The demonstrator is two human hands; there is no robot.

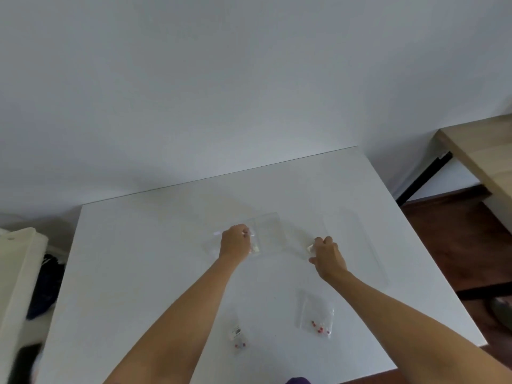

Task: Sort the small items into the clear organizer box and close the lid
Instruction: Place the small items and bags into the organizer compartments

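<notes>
Two clear bags with red beads, near bag (238,337) and right bag (315,314), lie on white table (138,259). Left hand (235,241) and right hand (329,257) curl closed on edges of clear organizer box (270,234), mid-table. Risk: box slips, beads roll off. Lid, compartments hard to see

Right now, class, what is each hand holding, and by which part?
Both hands are closed on one clear plastic piece: the left hand at its left end, the right hand at its right corner. Whether it is bag or box is unclear.
</notes>
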